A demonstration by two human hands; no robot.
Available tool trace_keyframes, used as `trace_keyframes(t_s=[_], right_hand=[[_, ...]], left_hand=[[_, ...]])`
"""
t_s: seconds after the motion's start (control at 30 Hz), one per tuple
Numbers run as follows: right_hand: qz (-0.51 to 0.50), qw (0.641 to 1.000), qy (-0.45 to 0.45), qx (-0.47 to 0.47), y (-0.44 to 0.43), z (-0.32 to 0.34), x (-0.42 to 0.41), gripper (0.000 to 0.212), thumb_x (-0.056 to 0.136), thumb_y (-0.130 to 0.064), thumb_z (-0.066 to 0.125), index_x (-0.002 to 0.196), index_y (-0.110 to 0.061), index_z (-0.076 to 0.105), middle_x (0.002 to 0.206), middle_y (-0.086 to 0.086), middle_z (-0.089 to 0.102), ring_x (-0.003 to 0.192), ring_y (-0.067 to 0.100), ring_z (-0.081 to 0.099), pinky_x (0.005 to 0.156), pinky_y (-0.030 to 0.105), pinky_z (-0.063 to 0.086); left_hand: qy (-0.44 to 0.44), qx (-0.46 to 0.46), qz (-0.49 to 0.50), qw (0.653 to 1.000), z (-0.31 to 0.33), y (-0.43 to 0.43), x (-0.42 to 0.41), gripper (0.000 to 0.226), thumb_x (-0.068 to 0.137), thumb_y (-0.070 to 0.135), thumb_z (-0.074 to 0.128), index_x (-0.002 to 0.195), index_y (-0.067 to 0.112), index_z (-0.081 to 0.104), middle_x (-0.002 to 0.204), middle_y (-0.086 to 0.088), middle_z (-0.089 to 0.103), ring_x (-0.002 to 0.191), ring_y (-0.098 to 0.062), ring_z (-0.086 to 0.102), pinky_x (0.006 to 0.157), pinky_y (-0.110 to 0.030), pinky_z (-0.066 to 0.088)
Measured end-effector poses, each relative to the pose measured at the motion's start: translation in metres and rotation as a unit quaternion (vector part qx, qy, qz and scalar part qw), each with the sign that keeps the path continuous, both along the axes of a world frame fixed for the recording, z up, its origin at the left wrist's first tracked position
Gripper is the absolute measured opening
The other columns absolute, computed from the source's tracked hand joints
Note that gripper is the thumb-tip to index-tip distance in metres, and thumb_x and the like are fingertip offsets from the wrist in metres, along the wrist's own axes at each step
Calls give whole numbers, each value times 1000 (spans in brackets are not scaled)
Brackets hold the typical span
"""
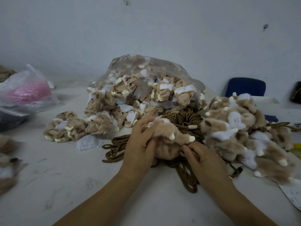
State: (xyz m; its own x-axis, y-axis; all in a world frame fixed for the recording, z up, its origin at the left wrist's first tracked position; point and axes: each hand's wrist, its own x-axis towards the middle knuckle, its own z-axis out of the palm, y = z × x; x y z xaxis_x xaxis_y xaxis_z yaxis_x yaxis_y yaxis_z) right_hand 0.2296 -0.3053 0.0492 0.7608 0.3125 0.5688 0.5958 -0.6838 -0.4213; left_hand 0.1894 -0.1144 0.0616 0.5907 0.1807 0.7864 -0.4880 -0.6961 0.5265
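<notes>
To do this step well, I want the plush skin [167, 136] held firm by its body while the brown cord [187, 176] is worked at its lower edge. The pull should be short and straight, close to the fabric, without letting the fur bunch over the spot where the cord goes in. I judge the cord is being threaded or drawn through an opening there. The opening itself is hidden behind the fingers, so I cannot tell which.

My left hand [140, 141] is curled round the plush skin from the side, fingers wrapped over its top in a full grip. The skin sits between both hands, its two cream-tipped feet pointing away from the left hand and over the right. My right hand [203, 160] is nearly closed, thumb and forefinger pinching the cord just below the skin.

More loops of cord lie under and beyond the right hand on the table [81, 185]. Beyond the left hand stands a clear plastic bag [162, 66] of inside-out skins. Out past the right hand lies a heap of turned skins [244, 136].
</notes>
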Motion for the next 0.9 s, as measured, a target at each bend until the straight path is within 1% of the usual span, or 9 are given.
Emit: trace_keyframes(t_s=[0.07,0.17,0.2,0.3,0.43,0.53,0.6,0.73,0.9], right_hand=[[0,999,15,32,0,0,2,25,91,-49,40,73,-34,49,60,-13,51,69,0,54,47,18,33],[3,995,42,91,-1,2,3,34,89,-52,37,72,-27,52,73,-12,58,66,4,54,50,24,38],[6,993,54,103,-2,2,3,33,90,-49,40,70,-25,52,75,-12,58,63,6,54,50,28,38],[19,989,80,122,-4,2,3,33,93,-40,46,69,-18,53,67,2,58,58,12,51,49,34,37],[35,991,73,110,-6,5,1,43,87,-47,43,69,-11,57,57,4,55,56,14,50,50,30,36],[51,992,77,85,-9,9,0,41,84,-57,39,64,-24,53,59,-6,55,53,10,49,49,25,35],[61,992,79,74,-10,10,0,35,86,-53,44,62,-28,49,56,-10,51,52,9,48,48,22,34],[82,984,104,121,-4,12,-4,41,78,-59,41,62,-23,50,52,-8,47,51,6,44,48,19,33],[91,976,124,154,-1,11,-7,48,76,-62,42,64,-16,51,51,-6,44,49,4,40,47,18,32]], left_hand=[[-36,26,-5,999,1,-1,0,38,88,-5,51,119,6,68,131,-9,50,121,13,39,100,-5,32],[-49,58,-26,997,0,-7,-1,36,89,3,47,119,2,68,129,-13,51,121,-11,49,102,-9,36],[-47,62,-33,996,0,-10,-1,36,89,6,48,118,1,68,129,-11,50,120,-14,50,102,-9,37],[-56,63,-47,995,-1,-15,-1,29,85,7,54,112,4,66,129,-6,48,121,-10,47,102,-8,35],[-84,47,-31,995,0,-14,-1,23,84,14,56,107,14,54,124,-10,50,119,-6,42,98,-3,32],[-105,43,6,993,2,-9,0,21,82,10,54,102,6,59,122,-6,50,116,-10,44,101,-8,34],[-119,43,9,992,2,-6,0,23,82,6,52,103,3,59,121,-4,53,115,-13,48,103,-15,36],[-123,63,-27,990,3,-9,-2,31,82,2,51,111,12,51,122,-3,52,117,-16,50,104,-22,41],[-138,80,-28,987,6,-11,-3,26,84,1,51,108,11,51,121,-14,58,117,-20,51,103,-18,41]])
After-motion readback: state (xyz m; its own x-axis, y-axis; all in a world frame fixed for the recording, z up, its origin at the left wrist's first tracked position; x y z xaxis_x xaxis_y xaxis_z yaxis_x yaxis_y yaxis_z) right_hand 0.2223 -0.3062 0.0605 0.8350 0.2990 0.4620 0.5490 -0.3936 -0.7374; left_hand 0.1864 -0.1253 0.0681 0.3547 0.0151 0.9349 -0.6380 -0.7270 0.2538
